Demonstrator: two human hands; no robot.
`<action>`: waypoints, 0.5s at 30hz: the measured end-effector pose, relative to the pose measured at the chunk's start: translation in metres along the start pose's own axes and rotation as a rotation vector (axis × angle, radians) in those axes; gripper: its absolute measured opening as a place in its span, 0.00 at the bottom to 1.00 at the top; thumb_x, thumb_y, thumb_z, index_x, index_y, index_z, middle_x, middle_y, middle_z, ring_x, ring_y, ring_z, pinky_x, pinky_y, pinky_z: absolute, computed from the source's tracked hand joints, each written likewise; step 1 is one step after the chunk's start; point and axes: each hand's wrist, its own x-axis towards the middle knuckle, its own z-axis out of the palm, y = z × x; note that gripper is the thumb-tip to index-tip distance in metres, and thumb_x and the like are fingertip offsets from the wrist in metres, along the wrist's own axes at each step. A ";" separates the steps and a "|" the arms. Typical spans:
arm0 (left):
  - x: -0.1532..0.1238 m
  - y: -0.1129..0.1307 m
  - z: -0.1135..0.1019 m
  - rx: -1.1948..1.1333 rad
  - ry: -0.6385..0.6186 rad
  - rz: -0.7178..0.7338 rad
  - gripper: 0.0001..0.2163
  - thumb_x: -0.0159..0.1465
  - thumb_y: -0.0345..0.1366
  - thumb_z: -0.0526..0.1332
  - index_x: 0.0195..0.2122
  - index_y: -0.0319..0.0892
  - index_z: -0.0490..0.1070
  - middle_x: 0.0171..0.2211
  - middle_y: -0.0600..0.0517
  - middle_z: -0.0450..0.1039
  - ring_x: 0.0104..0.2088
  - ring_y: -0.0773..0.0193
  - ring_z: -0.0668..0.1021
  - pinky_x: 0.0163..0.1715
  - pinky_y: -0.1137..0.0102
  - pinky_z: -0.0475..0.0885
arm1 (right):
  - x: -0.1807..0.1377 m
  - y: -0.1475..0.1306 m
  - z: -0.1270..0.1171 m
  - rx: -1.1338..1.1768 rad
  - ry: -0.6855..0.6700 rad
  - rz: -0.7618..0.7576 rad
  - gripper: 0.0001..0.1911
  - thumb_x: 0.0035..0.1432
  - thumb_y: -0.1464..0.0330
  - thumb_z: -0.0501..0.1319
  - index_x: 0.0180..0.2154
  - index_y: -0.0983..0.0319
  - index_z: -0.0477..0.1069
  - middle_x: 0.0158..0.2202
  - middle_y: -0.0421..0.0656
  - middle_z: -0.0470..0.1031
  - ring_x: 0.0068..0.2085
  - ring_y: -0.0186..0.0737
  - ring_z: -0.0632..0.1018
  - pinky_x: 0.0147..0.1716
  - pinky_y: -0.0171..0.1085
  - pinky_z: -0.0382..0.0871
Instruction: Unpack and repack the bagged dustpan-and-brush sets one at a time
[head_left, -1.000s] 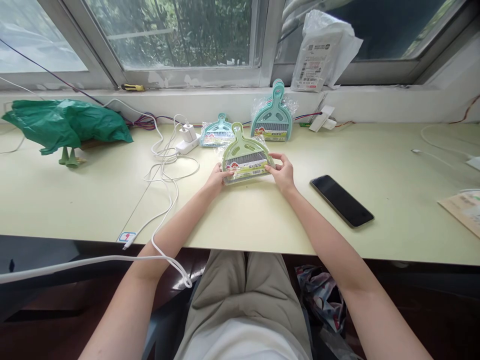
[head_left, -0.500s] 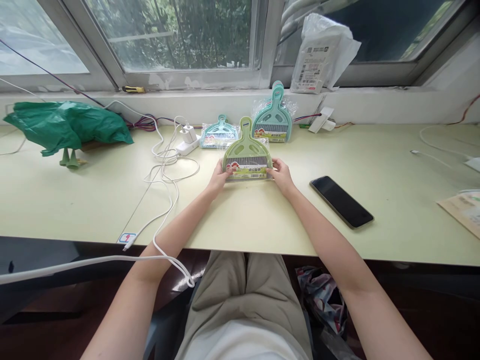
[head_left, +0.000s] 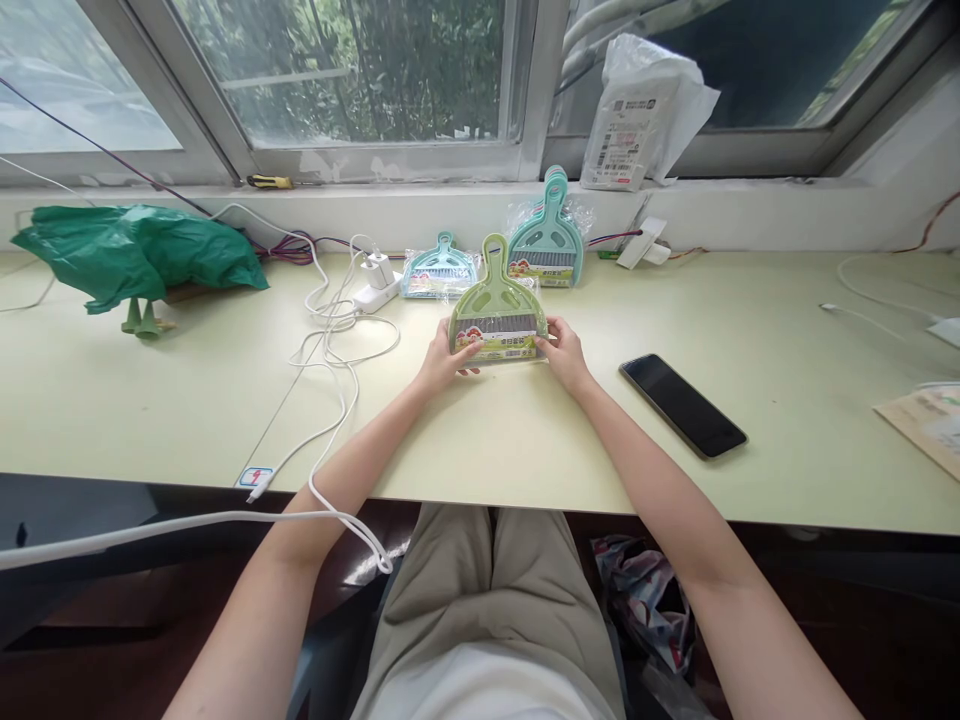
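Green dustpan (head_left: 486,302) held between left grip (head_left: 442,360) and right grip (head_left: 568,358), above the near part of the desk (head_left: 502,430); whether the desk is touched by its lower edge can't be told. Both grips closed on it: left thumb laid over the lower front corner, some left fingers seen below the edge; opposite side edge pinched by the right. Brush (head_left: 508,325) packed in with it under clear plastic wrap (head_left: 531,288). Judged light, stiff plastic, not fragile; wrap likely slippery and crinkly. Best taken by the side edges, as now, or by the looped handle (head_left: 495,258). Long axis run from handle to wide mouth; handle pointed up and away, beyond the grips, mouth edge faced down between them.
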 end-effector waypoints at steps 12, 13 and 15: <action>0.002 -0.005 -0.001 -0.089 -0.049 0.013 0.25 0.57 0.44 0.64 0.50 0.44 0.53 0.39 0.51 0.74 0.24 0.67 0.79 0.21 0.73 0.73 | -0.002 -0.001 0.001 -0.065 0.005 -0.024 0.18 0.50 0.64 0.59 0.44 0.59 0.64 0.45 0.46 0.76 0.39 0.41 0.78 0.46 0.45 0.71; 0.003 -0.006 -0.001 -0.102 -0.040 0.018 0.24 0.58 0.44 0.63 0.49 0.44 0.53 0.39 0.52 0.73 0.23 0.67 0.79 0.20 0.73 0.73 | -0.002 -0.001 0.002 -0.084 0.003 -0.022 0.17 0.51 0.64 0.59 0.45 0.59 0.64 0.45 0.46 0.75 0.39 0.41 0.77 0.46 0.45 0.71; 0.003 -0.006 0.000 -0.111 -0.025 0.023 0.23 0.59 0.43 0.63 0.49 0.44 0.53 0.39 0.52 0.73 0.22 0.67 0.79 0.18 0.73 0.73 | -0.003 -0.001 0.002 -0.135 0.004 -0.018 0.17 0.53 0.64 0.57 0.45 0.59 0.63 0.46 0.45 0.75 0.40 0.41 0.77 0.46 0.45 0.70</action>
